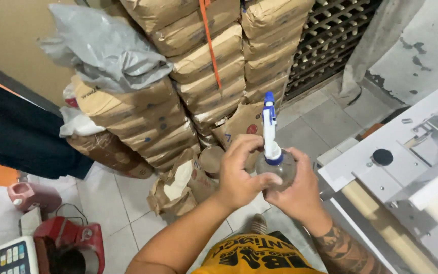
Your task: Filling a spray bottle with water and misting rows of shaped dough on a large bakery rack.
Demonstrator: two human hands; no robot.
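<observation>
Spray head [268, 119] blue-white; sacks [198, 61] brown.

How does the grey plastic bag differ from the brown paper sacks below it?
The grey plastic bag is crumpled, glossy and loose; the brown paper sacks are matte, full and flattened. The bag lies alone on top, while the sacks are stacked in layers. Both rest in the same pile by the wall.
</observation>
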